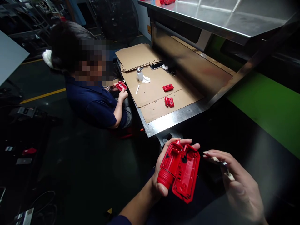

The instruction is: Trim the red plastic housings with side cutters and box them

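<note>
While our left hand (157, 170) cradles the red casing (187, 175) above the floor, just off the counter's (178, 120) near corner, our right hand (243, 184) pinches a slim pale tool (230, 176) beside it, not touching. The casing is glossy moulded plastic: a ridged, rounded barrel joined to a shallow, angular tray with thin inner ribs. Inside that tray we see a dark round piece (184, 159) near the far end. The casing covers most of our left palm, and our right fingers hide much of the tool; a metallic glint shows, but we cannot tell its tip.

Brown cardboard (152, 109) with ragged edges lies over the counter's smooth metal, carrying two red parts (168, 87), a thin white stick (137, 88), a crumpled white cloth (146, 79) and a small whitish bottle (140, 75) with a metallic top; its contents we cannot make out. More red pieces on the metal shelf (211, 18) are cut off by the frame. A co-worker's hands (123, 94) hold a shallow red part (121, 86), partly covered by fingers.
</note>
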The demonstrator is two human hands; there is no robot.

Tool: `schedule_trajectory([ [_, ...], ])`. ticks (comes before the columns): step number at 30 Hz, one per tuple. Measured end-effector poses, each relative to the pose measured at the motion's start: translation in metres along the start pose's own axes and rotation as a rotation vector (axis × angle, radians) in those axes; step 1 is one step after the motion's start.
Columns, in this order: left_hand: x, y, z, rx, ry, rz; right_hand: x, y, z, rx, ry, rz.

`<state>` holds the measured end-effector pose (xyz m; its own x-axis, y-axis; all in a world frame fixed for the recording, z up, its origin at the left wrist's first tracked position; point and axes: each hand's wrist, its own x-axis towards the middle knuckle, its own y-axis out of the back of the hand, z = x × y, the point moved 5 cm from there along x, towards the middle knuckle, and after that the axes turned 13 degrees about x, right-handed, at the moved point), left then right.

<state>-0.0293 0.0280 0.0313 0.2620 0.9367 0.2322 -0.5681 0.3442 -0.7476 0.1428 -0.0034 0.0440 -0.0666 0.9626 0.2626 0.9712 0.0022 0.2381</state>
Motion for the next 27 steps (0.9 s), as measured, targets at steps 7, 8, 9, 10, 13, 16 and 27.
schedule_trajectory([
  [7, -0.004, 0.006, -0.005, 0.163, -0.032, -0.068, 0.009, -0.01, -0.04, -0.343, 0.235, -0.109],
  [8, -0.004, 0.006, -0.005, 0.2, -0.043, -0.069, 0.01, -0.011, -0.043, -0.369, 0.252, -0.109],
  [9, -0.004, 0.005, -0.005, 0.234, -0.056, -0.073, 0.01, -0.013, -0.045, -0.385, 0.266, -0.108],
  [10, -0.005, 0.004, -0.004, 0.261, -0.064, -0.08, 0.01, -0.014, -0.047, -0.397, 0.277, -0.109],
  [13, -0.005, 0.002, -0.005, 0.301, -0.064, -0.075, 0.01, -0.016, -0.049, -0.425, 0.305, -0.106],
  [16, -0.006, 0.002, -0.007, 0.31, -0.061, -0.048, 0.009, -0.016, -0.048, -0.431, 0.311, -0.11],
  [27, -0.007, 0.004, -0.012, 0.346, -0.083, -0.066, 0.003, -0.016, -0.043, -0.415, 0.298, -0.107],
])
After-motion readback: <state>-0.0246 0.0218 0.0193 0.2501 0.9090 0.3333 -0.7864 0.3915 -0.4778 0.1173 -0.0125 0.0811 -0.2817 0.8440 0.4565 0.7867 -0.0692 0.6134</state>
